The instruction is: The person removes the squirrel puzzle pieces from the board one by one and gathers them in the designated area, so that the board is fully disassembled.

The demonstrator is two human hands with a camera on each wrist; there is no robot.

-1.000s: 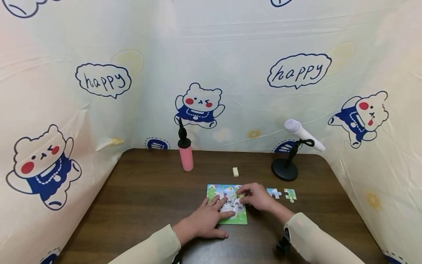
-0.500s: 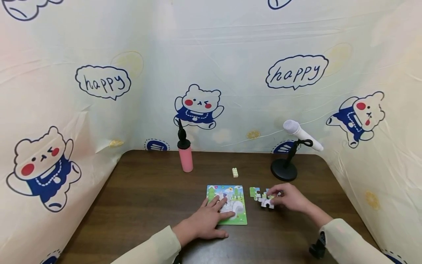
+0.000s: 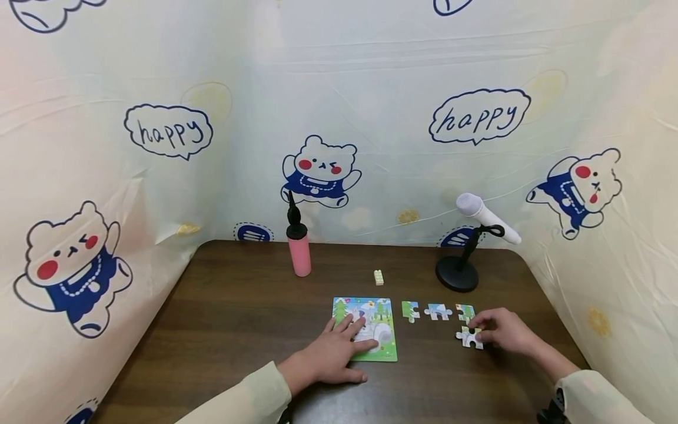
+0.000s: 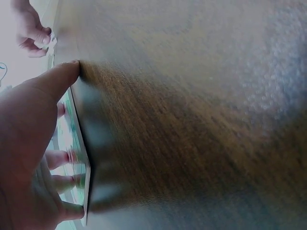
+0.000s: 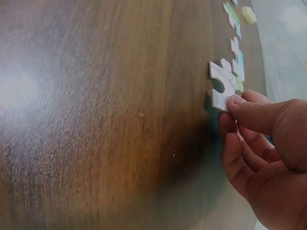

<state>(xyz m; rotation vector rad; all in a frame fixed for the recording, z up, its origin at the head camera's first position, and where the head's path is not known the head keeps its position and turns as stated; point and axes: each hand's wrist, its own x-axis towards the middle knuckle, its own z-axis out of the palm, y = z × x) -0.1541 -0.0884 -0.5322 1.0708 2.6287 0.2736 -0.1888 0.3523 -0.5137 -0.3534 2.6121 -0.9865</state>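
My left hand (image 3: 331, 354) lies with spread fingers on the puzzle board (image 3: 385, 347), a colourful square picture. Part of that picture is hidden under the fingers; a pale grey area shows on its right side. Over to the right, my right hand (image 3: 504, 333) pinches a white puzzle piece (image 5: 223, 88) between thumb and fingers. In the right wrist view the piece is tilted and seems held just off the table. Three more pieces form a row beyond it: a green one (image 3: 409, 311), a blue one (image 3: 438, 312) and another green one (image 3: 465, 312).
A pale yellow toy brick (image 3: 378, 277) lies behind the board. At the back stand a pink hand pump (image 3: 300, 253) with a black top and a white microphone (image 3: 489, 217) on a black stand (image 3: 458, 274). A printed cloth (image 3: 392, 118) hangs around the brown table (image 3: 238, 318).
My right hand has lifted a puzzle piece off the board and carried it right, past the row of loose pieces. My left hand has stayed on the board.
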